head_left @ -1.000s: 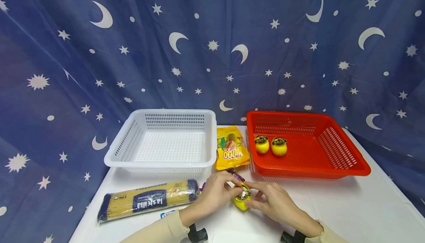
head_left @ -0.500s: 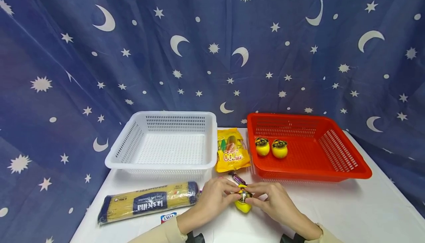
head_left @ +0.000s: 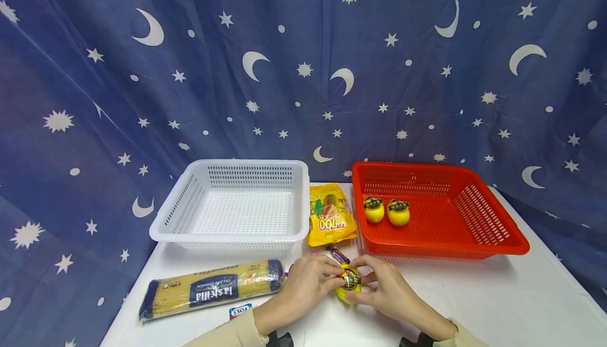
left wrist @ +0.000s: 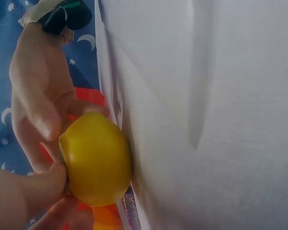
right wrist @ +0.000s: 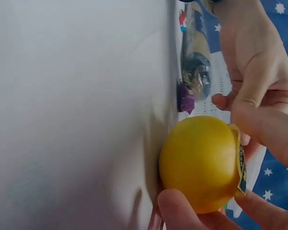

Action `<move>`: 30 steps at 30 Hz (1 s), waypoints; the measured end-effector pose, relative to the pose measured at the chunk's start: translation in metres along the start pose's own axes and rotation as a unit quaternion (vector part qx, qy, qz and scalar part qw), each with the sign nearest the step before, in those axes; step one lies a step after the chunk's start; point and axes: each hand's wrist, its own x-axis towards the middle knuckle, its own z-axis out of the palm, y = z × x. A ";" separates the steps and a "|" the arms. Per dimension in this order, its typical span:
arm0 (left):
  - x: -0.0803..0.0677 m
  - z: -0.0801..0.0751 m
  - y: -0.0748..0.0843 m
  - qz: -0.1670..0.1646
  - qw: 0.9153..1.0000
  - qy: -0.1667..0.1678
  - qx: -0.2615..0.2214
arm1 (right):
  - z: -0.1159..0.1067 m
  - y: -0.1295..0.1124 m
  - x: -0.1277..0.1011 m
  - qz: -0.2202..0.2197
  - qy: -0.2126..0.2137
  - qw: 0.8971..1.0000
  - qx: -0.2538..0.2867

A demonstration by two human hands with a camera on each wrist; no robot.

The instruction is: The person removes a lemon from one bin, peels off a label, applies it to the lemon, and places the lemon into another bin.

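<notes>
A yellow lemon with a black label rests on the white table in front of me, between my hands. My left hand pinches its left side at the label, thumb nearer me. My right hand holds the other side, fingers at the top and thumb low on the front. In the left wrist view the lemon shows smooth bare skin, and the label is mostly hidden. The right wrist view shows the label edge-on at the end of the lemon, under the fingers.
Two labelled lemons sit in the red basket at right. A white basket stands left, a yellow packet between them. Spaghetti and a small blue-red packet lie left; a purple-wrapped sweet lies behind the held lemon.
My right hand's fingers have shifted on the lemon, and its thumb has moved lower. The lemon has turned slightly, its label now facing up more. My left hand has barely moved in the last half second.
</notes>
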 end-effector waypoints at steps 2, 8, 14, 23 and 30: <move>0.000 0.000 0.000 0.002 1.000 -0.001 0.001 | 0.002 0.000 0.002 0.000 -0.008 1.000 -0.020; 0.004 -0.008 0.005 0.001 1.000 -0.010 0.025 | 0.006 0.000 0.004 -0.023 -0.011 0.997 -0.076; 0.017 -0.019 0.017 0.012 1.000 0.023 -0.001 | -0.031 -0.016 -0.013 0.004 -0.045 0.998 -0.051; 0.058 -0.015 0.033 0.059 0.992 0.079 0.080 | -0.173 -0.024 -0.002 -0.002 0.024 0.993 -0.112; 0.073 0.000 0.032 0.046 0.987 0.069 0.140 | -0.234 0.047 0.066 0.115 -0.029 0.981 -0.153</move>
